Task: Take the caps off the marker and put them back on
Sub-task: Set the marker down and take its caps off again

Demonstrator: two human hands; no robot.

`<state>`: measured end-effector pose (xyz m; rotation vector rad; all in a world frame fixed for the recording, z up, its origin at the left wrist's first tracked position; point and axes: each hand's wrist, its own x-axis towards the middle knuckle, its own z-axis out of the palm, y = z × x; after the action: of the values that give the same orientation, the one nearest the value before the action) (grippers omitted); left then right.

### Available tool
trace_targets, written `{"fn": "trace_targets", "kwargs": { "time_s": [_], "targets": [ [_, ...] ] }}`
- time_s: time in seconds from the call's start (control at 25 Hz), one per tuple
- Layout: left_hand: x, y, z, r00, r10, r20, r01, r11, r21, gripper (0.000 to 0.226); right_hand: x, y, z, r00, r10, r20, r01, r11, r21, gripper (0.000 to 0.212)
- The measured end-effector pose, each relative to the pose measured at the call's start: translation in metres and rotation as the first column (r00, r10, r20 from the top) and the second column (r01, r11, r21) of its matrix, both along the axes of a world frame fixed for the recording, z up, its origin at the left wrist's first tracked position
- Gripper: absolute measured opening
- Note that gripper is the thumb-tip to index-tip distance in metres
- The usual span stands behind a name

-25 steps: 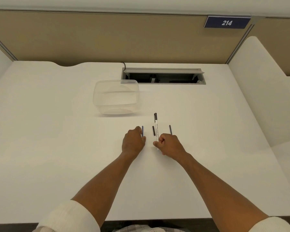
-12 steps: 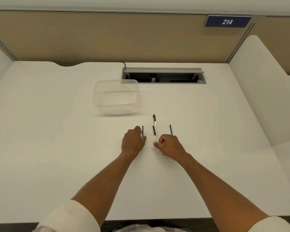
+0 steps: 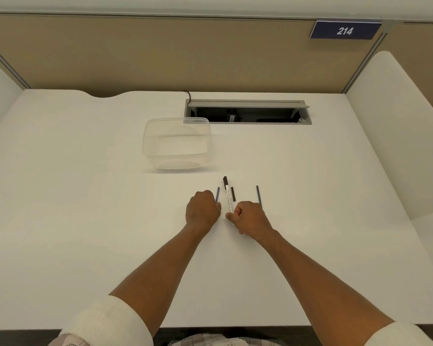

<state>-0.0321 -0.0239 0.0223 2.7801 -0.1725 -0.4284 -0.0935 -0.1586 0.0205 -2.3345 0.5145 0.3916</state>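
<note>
Right grip point(image 3: 250, 217) curled tight round the marker's point(image 3: 228, 198) near end, its capped black tip pointing away toward the tub point(image 3: 176, 143). Left grip point(image 3: 202, 211) is a fist just beside it, knuckles up; whether it pinches the blue stick point(image 3: 217, 194) at its fingers, I cannot tell. One small black cap point(image 3: 233, 194) lies on the surface point(image 3: 85, 221) right alongside the marker. Another blue stick point(image 3: 259, 195) sits just past the right knuckles.
</note>
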Motion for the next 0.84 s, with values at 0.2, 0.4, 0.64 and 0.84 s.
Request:
{"fn": "trace_targets", "kwargs": {
  "time_s": [0.2, 0.4, 0.64, 0.84],
  "targets": [
    [0.002, 0.003, 0.002, 1.0, -0.004, -0.015, 0.005, 1.0, 0.015, 0.026, 0.005, 0.009, -0.004, 1.0, 0.015, 0.01, -0.015, 0.998, -0.062, 0.033],
    [0.001, 0.006, 0.001, 1.0, -0.029, 0.004, 0.029, 0.998, 0.048, 0.027, 0.007, 0.016, -0.006, 0.999, 0.026, -0.021, -0.029, 0.982, -0.188, 0.033],
    [0.0, -0.001, 0.003, 0.994, -0.108, 0.004, 0.106, 0.984, 0.144, 0.022, 0.006, 0.017, -0.008, 0.998, 0.043, -0.054, -0.055, 0.969, -0.241, 0.035],
    [0.003, -0.002, 0.008, 0.998, -0.06, 0.003, 0.058, 0.986, 0.156, 0.014, 0.007, 0.016, -0.01, 0.997, 0.048, -0.052, -0.059, 0.973, -0.224, 0.037]
  ]
}}
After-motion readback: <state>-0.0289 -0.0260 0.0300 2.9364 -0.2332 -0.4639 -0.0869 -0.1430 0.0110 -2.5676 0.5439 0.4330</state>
